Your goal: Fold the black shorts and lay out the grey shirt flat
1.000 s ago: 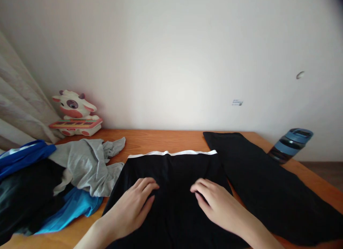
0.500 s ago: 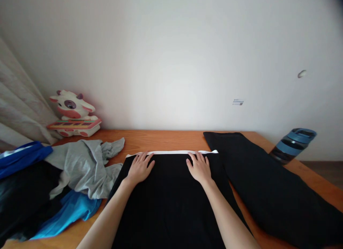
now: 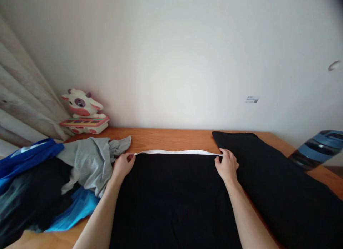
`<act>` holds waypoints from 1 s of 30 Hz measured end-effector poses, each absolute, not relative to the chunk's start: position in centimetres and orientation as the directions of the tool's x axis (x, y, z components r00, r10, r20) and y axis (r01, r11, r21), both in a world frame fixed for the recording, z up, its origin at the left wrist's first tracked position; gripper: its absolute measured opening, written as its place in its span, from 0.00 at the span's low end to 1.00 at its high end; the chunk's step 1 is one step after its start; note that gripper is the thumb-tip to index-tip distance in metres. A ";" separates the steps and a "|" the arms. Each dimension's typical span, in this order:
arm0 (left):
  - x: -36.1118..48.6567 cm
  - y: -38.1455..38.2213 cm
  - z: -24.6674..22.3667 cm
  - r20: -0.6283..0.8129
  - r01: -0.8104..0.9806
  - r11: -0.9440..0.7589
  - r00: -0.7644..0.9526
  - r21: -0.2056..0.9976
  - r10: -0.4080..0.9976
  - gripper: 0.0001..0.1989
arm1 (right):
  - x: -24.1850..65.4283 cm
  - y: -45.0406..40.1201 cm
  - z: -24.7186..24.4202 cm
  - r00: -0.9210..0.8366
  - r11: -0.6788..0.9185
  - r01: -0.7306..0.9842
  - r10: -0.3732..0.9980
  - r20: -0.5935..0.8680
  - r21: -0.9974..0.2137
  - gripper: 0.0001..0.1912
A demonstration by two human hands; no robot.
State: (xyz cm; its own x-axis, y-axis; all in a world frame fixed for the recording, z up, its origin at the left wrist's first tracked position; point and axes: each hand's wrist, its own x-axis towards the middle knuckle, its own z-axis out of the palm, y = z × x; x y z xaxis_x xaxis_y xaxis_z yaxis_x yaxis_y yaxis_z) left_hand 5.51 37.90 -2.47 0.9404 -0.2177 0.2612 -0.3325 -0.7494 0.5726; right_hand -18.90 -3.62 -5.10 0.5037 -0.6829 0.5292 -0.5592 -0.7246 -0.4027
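Observation:
A black garment (image 3: pixel 174 195) with a white band (image 3: pixel 177 152) along its far edge lies spread on the wooden table, its kind not clear to me. At the left end of that band, my left hand (image 3: pixel 122 167) pinches the corner between thumb and fingers. My right hand (image 3: pixel 227 165) grips the opposite corner the same way. The band bows up slightly between the two hands. Close beside my right hand lies a second black garment (image 3: pixel 270 177), folded long and flat. Near my left hand is a crumpled grey garment (image 3: pixel 91 159).
Left of me is a heap with a dark garment (image 3: pixel 37 195), a royal blue one (image 3: pixel 32 154) and a bright blue one (image 3: pixel 77 209). A cow toy keyboard (image 3: pixel 85 113) stands by the curtain (image 3: pixel 29 95). A blue bottle (image 3: pixel 318 149) is at the right; a wall (image 3: pixel 177 63) rises behind.
My hands were lying flat with fingers spread on the garment's far edge. They have moved outward to its two corners and closed on them. The view has shifted slightly.

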 end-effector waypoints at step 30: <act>-1.1 33.4 -0.7 0.604 -0.889 -0.327 0.459 0.322 -0.652 0.11 | -8.7 18.2 -1.8 0.847 -0.648 0.191 -0.271 0.458 -0.738 0.07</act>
